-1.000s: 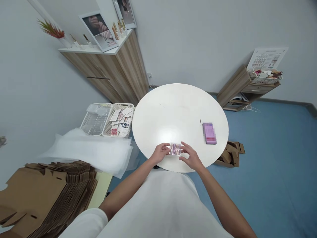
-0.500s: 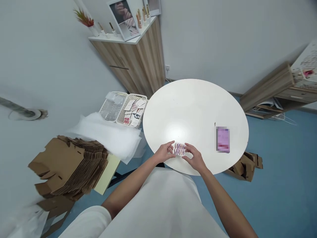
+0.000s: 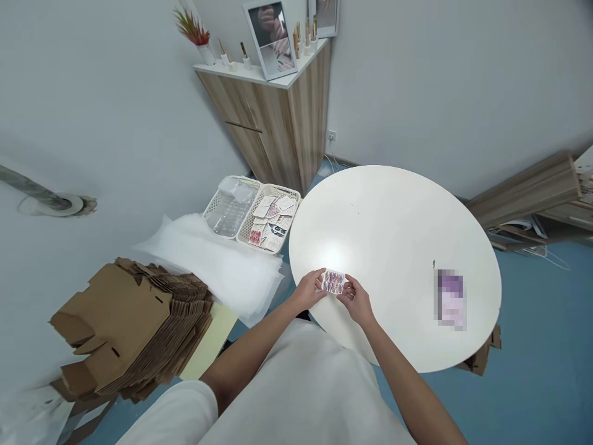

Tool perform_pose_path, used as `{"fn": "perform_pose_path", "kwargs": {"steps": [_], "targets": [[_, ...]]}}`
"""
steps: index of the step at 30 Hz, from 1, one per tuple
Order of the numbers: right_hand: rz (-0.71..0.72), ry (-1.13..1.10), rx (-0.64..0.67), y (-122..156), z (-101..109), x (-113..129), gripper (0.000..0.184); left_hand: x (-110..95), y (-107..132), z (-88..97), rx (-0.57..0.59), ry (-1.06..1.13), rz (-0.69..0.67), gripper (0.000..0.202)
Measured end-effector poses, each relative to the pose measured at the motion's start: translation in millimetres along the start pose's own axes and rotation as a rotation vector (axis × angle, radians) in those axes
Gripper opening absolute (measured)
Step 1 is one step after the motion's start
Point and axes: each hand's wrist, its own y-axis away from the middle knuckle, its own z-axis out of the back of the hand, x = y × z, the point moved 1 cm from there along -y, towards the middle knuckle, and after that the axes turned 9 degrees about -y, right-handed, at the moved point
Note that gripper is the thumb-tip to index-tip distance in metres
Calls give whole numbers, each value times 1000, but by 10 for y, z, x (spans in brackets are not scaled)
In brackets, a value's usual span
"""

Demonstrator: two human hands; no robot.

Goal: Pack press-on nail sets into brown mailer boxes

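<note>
A small white card of purple press-on nails (image 3: 333,282) is held up above the near edge of the white oval table (image 3: 393,216). The fingers of my left hand (image 3: 309,290) are closed on its left side. On its right side my right hand (image 3: 358,301) grips the edge between thumb and fingers. The nails lie in rows and look glossy. On the table to the right lies a blurred-out purple and pink object (image 3: 450,300), with a tiny dark speck near it.
Left of the table stand a white basket of nail cards (image 3: 269,224) and a basket of clear plastic pieces (image 3: 231,207). White foam sheets (image 3: 222,262) and stacked flat cardboard boxes (image 3: 134,327) lie nearer. A wooden cabinet (image 3: 273,123) stands behind; more cardboard (image 3: 482,358) sits below the table's right side.
My view has turned left, so the table and baskets sit farther right and lower in the picture. Both hands still hold the nail card, and my right hand has closed in slightly around it.
</note>
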Motion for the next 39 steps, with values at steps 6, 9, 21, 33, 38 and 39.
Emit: {"fn": "perform_pose_path", "kwargs": {"steps": [6,9,21,33,38,39], "targets": [[-101,120,4,-463,-476,35,60,442,-235,286,-58,-50,88,61],[-119,151,10,-670,-676,23,62,598,-383,411,-60,-58,117,61],[-174,416,-9,-1135,-1022,-47,61,825,-649,554,-47,-67,241,52],[-199,416,-58,-1043,-1159,16,58,853,-667,544,16,-124,262,62],[-180,211,-136,-927,-1183,-14,61,890,-614,526,18,-52,251,65],[-182,171,-152,-904,-1192,-22,60,895,-597,519,19,-31,251,65]]}}
